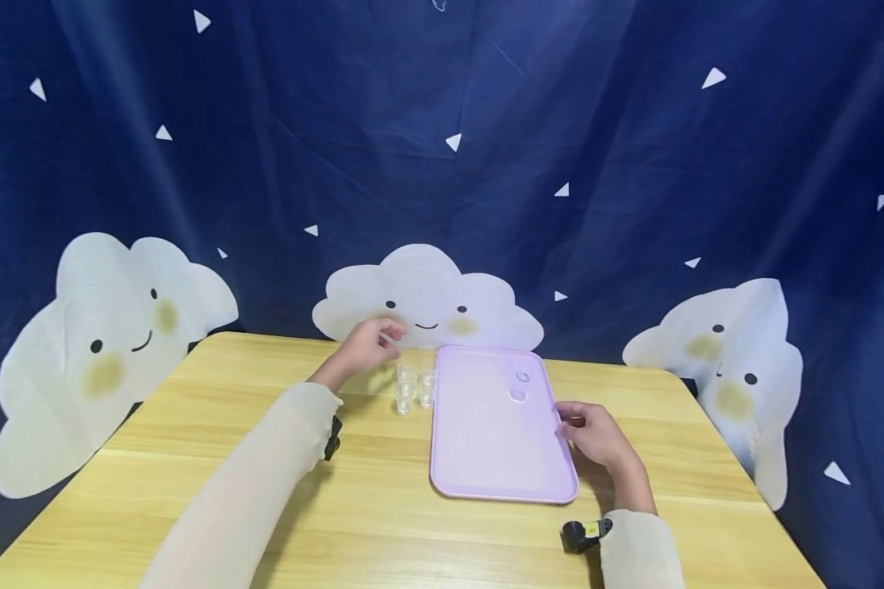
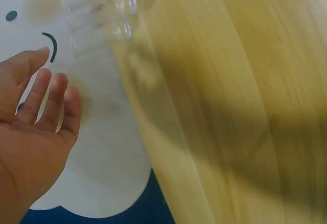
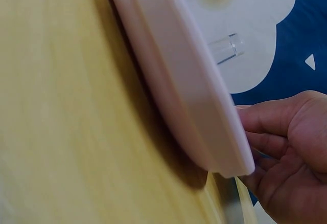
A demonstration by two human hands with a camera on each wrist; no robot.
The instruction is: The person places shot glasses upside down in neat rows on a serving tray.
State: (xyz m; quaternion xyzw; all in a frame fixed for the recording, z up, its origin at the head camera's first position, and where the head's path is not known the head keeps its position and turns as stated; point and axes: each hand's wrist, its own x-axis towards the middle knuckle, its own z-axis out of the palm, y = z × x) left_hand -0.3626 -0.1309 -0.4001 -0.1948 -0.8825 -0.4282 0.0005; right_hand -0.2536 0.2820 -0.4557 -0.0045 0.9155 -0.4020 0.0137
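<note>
In the head view my left hand (image 1: 369, 343) hovers behind and left of a group of small clear cups (image 1: 403, 397), its fingers loosely bent with nothing between them. The left wrist view shows this hand (image 2: 38, 111) apart from the cups (image 2: 97, 22), its palm side showing. A light purple tray (image 1: 497, 458) lies flat just right of the cups. My right hand (image 1: 595, 431) grips the tray's right edge, fingertips at the rim. One clear cup (image 3: 227, 48) stands on the tray toward its far right part.
The tray and cups are on a light wood table (image 1: 368, 523). Behind the table's far edge hangs a dark blue curtain (image 1: 383, 164) printed with white clouds and triangles.
</note>
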